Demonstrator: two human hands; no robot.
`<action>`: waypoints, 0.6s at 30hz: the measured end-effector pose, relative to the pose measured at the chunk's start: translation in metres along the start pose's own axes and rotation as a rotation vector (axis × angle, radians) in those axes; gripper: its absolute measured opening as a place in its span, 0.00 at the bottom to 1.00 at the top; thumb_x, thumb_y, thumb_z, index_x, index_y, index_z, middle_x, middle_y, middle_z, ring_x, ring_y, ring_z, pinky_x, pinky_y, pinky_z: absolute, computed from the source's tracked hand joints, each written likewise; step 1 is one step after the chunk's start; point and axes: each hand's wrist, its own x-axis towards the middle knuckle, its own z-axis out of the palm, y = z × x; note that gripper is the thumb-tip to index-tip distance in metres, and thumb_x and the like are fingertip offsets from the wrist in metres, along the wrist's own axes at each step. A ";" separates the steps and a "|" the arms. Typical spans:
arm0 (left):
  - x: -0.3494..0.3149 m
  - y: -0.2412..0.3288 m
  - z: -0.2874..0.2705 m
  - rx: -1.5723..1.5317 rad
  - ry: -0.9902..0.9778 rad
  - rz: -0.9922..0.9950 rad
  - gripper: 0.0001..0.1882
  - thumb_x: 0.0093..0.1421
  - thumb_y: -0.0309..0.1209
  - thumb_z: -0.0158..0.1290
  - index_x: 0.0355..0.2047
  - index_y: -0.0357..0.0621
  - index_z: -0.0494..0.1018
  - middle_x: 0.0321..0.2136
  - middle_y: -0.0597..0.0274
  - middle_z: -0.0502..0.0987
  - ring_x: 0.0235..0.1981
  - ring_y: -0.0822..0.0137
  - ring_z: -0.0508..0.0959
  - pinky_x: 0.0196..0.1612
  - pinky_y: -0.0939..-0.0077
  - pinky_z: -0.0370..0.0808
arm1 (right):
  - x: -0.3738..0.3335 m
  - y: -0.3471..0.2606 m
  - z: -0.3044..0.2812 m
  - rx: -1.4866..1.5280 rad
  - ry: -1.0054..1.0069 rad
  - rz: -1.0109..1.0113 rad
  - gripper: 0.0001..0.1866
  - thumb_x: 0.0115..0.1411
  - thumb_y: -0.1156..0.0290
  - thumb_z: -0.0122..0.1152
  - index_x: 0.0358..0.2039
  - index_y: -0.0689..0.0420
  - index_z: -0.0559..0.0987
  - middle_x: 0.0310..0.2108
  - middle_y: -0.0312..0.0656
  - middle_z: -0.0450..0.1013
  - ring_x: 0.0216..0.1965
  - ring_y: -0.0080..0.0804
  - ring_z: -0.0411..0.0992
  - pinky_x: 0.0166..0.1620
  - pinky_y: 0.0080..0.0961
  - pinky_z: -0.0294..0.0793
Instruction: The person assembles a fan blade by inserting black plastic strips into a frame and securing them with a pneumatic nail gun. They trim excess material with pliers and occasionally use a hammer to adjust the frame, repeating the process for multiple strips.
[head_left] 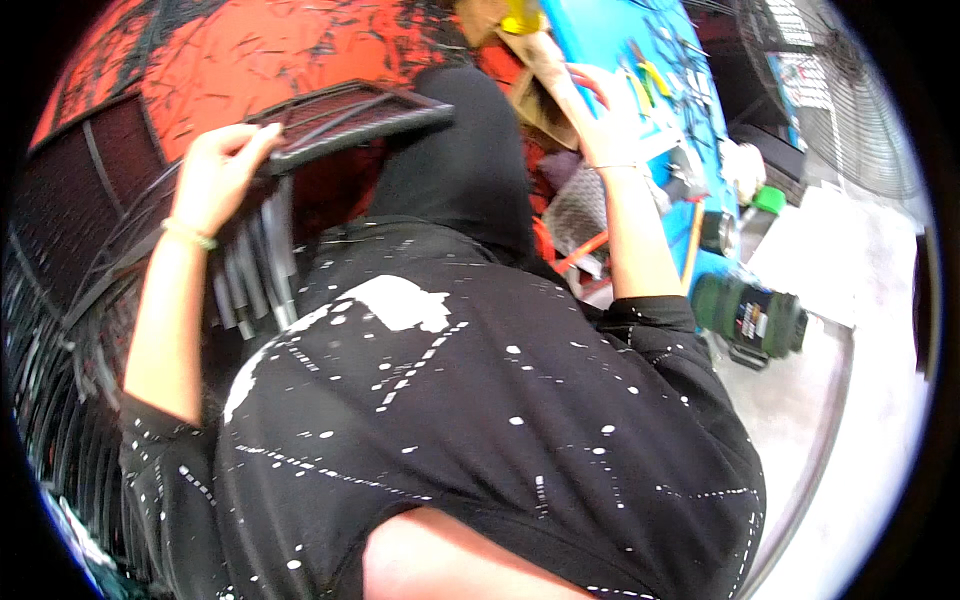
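Observation:
My left hand (pixel 222 175) pinches the near left corner of a black rectangular mesh frame (pixel 350 128), fingers over its edge. The frame lies tilted, its right end against my black-clad leg (pixel 460 150). Off to the right, my right hand (pixel 608 115) is raised at the edge of a blue worktop (pixel 585 30), its fingers apart and somewhat blurred. Nothing shows in its grasp. Past it on the worktop are yellow-handled pliers (pixel 655 78) and several other small hand tools. A pale wooden piece (pixel 545 70) stands just left of that hand.
Black scraps litter the red surface (pixel 250 50) ahead. Dark strips (pixel 255 265) and another mesh panel (pixel 85 190) are on my left. To the right are a dark green cylindrical object (pixel 748 315), a bright green item (pixel 769 199) and a large caged fan (pixel 860 120).

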 end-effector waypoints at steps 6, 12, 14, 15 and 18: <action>-0.001 -0.004 -0.002 -0.076 0.016 0.011 0.16 0.64 0.37 0.55 0.29 0.35 0.79 0.23 0.71 0.76 0.27 0.81 0.71 0.33 0.84 0.67 | -0.096 0.198 -0.128 -0.149 0.412 0.883 0.24 0.52 0.56 0.72 0.42 0.60 0.81 0.40 0.43 0.78 0.41 0.29 0.75 0.47 0.25 0.73; -0.001 -0.002 -0.004 0.058 0.028 0.059 0.16 0.64 0.37 0.54 0.28 0.34 0.78 0.21 0.69 0.75 0.26 0.79 0.71 0.32 0.82 0.67 | -0.133 0.219 -0.116 0.468 0.382 1.570 0.28 0.51 0.40 0.65 0.43 0.48 0.77 0.39 0.39 0.77 0.42 0.35 0.73 0.43 0.40 0.72; -0.005 0.003 -0.004 0.104 0.056 0.080 0.18 0.63 0.41 0.53 0.28 0.36 0.79 0.20 0.63 0.76 0.25 0.74 0.73 0.31 0.77 0.69 | -0.129 0.223 -0.124 0.716 0.412 1.545 0.30 0.53 0.41 0.63 0.50 0.47 0.73 0.46 0.37 0.74 0.48 0.37 0.71 0.45 0.45 0.71; -0.009 0.006 -0.004 0.137 0.069 0.078 0.20 0.62 0.44 0.53 0.27 0.38 0.80 0.20 0.59 0.77 0.24 0.69 0.76 0.31 0.72 0.71 | -0.125 0.218 -0.126 0.777 0.446 1.546 0.32 0.55 0.41 0.60 0.53 0.47 0.71 0.52 0.36 0.73 0.52 0.39 0.69 0.48 0.47 0.71; -0.008 0.006 -0.002 0.169 0.113 0.093 0.19 0.60 0.44 0.53 0.25 0.41 0.80 0.19 0.55 0.76 0.24 0.59 0.77 0.31 0.67 0.72 | -0.119 0.216 -0.134 0.793 0.361 1.417 0.34 0.51 0.34 0.58 0.49 0.47 0.75 0.49 0.38 0.75 0.45 0.41 0.73 0.42 0.44 0.73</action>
